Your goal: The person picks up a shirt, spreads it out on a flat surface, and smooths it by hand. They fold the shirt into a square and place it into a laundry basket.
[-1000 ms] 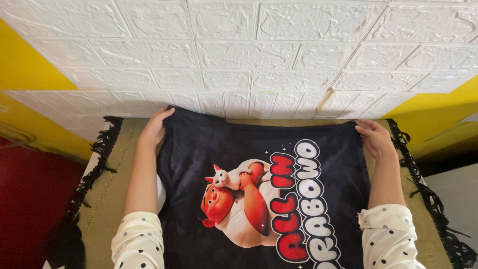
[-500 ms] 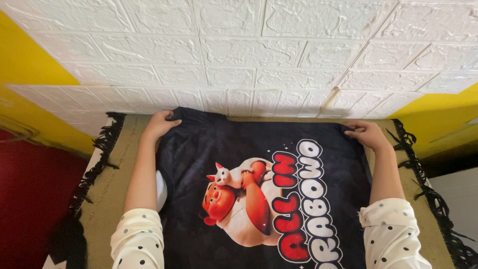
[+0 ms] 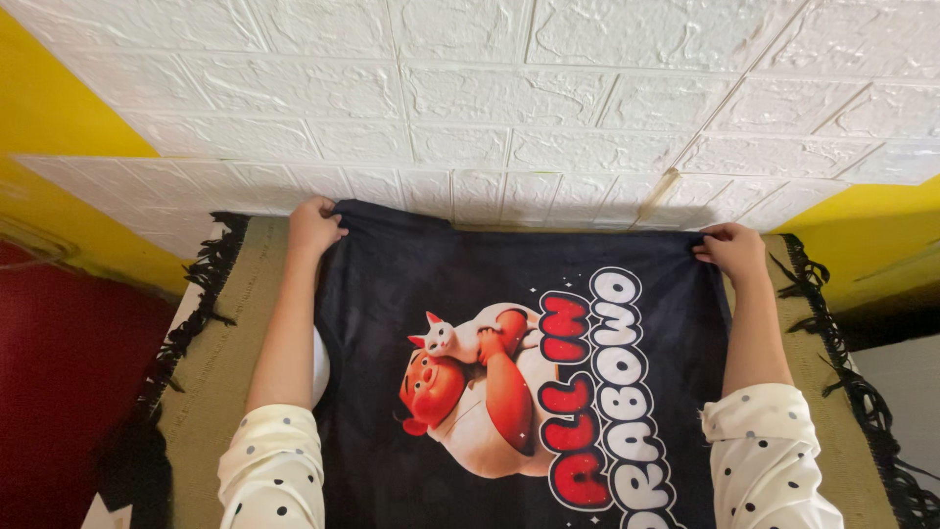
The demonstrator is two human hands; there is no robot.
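Against the white brick wall, my left hand and right hand each pinch a far corner of the dark printed shirt, spread flat on the fringed surface. Spreading looks finished; folding needs both corners lifted evenly.

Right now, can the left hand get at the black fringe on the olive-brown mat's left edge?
Probably yes: the left hand grips the dark printed T-shirt corner beside the black fringe, with nothing between them.

Single head view; looks steeply down, close over table, facing wall.
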